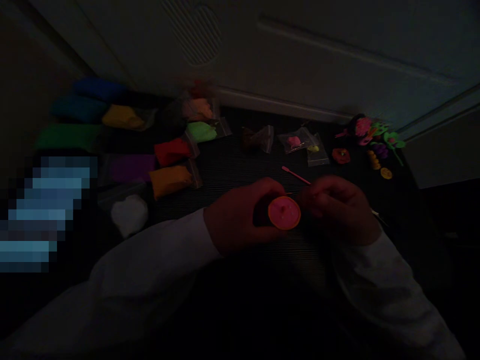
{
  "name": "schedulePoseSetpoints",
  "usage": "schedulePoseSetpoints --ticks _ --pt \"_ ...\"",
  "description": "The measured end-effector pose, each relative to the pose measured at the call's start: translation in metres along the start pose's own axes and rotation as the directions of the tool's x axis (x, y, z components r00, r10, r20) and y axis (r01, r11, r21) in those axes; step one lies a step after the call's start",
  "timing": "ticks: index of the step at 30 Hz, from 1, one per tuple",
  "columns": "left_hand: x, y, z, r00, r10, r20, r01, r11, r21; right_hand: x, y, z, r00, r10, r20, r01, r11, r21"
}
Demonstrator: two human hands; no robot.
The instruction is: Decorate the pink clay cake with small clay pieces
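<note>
The scene is very dark. Between its thumb and fingers, my left hand grips a round pink clay disc with an orange rim and a small raised spot near its middle. Just right of the disc, my right hand is closed with its fingertips pinched together; what they hold, if anything, is hidden in shadow. A thin pink clay tool with a flat end runs up to my right fingers, which cover its other end.
Bags of coloured clay, including an orange one, a red one and a white lump, lie left. Small bags lie at the back. Clay flowers stand back right, before a pale panel. A pixelated patch covers the far left.
</note>
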State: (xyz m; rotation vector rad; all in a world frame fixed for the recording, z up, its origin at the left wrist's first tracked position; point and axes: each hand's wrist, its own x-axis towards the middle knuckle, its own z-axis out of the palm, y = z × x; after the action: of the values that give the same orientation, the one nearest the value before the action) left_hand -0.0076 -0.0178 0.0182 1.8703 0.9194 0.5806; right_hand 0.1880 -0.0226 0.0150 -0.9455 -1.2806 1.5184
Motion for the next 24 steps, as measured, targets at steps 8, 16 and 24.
schedulePoseSetpoints --ticks 8,16,24 --pt "-0.003 0.013 -0.002 0.994 0.028 -0.109 -0.026 1.0 0.015 -0.02 -0.016 0.01 0.98 -0.199 -0.028 0.171 0.901 -0.399" --pt "-0.005 0.016 0.0 0.958 0.094 -0.27 -0.06 0.989 0.134 -0.025 -0.021 0.016 0.964 -0.261 0.054 0.248 0.803 -0.542" --pt "-0.007 0.015 0.0 0.954 0.104 -0.282 -0.039 0.973 0.226 -0.023 -0.023 0.015 0.962 -0.252 0.106 0.259 0.72 -0.643"
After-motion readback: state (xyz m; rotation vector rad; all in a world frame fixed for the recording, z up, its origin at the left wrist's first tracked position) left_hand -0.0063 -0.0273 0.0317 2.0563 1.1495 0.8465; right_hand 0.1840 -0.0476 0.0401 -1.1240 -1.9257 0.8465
